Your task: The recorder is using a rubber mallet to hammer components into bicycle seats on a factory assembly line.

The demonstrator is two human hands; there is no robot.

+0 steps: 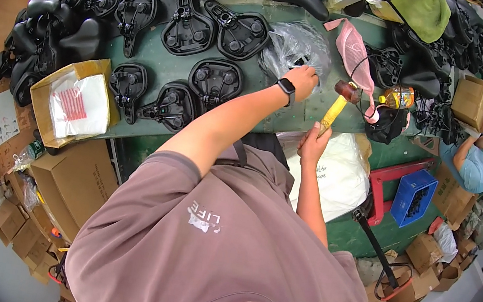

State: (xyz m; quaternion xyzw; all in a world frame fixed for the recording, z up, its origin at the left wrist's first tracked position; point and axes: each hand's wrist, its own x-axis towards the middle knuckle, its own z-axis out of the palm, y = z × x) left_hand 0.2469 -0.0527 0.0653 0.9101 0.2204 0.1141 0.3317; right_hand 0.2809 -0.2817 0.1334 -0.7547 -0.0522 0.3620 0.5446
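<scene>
Mallet [336, 107] sits in the right hand [315, 140], fingers closed round its yellow handle, head near the left hand [303, 82]. Those curled fingers meet a clear plastic bag [281, 37] on the bench [292, 111]; their hold is hidden. A careless swing could strike them; snagged plastic could tear beside the upturned saddles [188, 27].

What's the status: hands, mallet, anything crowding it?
Left hand at clear plastic bag, grip unclear. Right hand gripping yellow-handled mallet. Pink mesh item and drink bottle near mallet head, possibly in the way.
</scene>
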